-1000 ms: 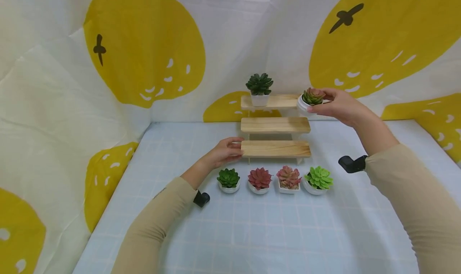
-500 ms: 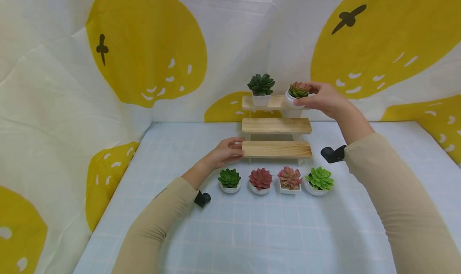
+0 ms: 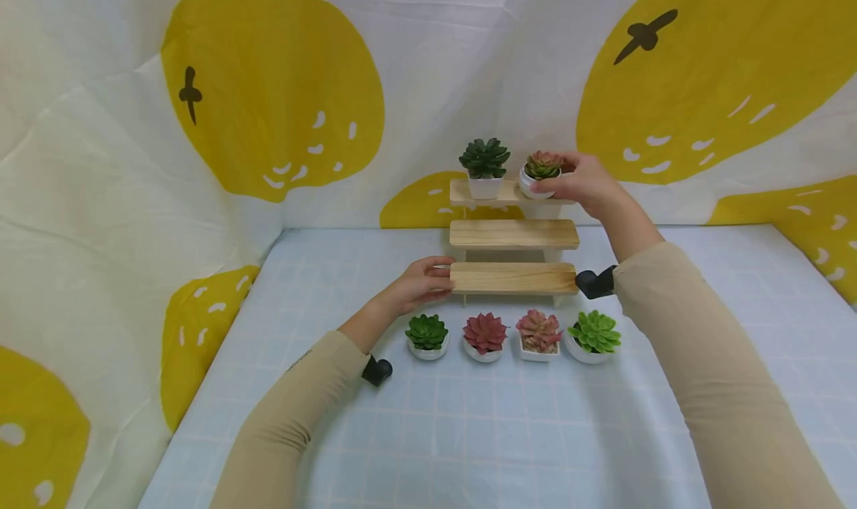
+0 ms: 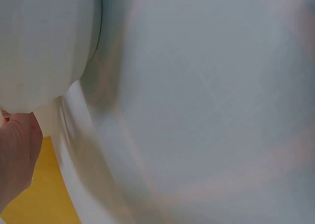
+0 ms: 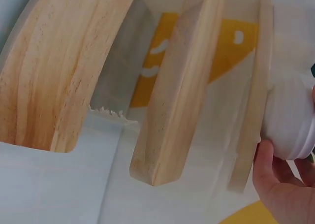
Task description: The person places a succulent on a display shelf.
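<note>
wooden three-step display stand (image 3: 512,234) at the back of the blue checked tablecloth (image 3: 469,434), against a white backdrop with yellow lemon shapes (image 3: 274,85). stand is the landmark.

right hand (image 3: 584,184) at the stand's top step, fingers curled round a small white pot holding a pink-green succulent (image 3: 539,173); pot sits at the right part of the top step, whether its base touches the wood is not clear from the head view. right wrist view shows the pot's white side (image 5: 290,120) beside the top board's edge, thumb under it.

dark green succulent (image 3: 484,165) in a square white pot on the top step, just left of the held pot.

left hand (image 3: 422,281) against the left end of the stand's lowest step, fingers bent around the board end, gripping it.

in front of the stand, a row on the cloth: green succulent (image 3: 426,335), red succulent (image 3: 484,336), pink succulent (image 3: 537,333), light green succulent (image 3: 592,335).
</note>
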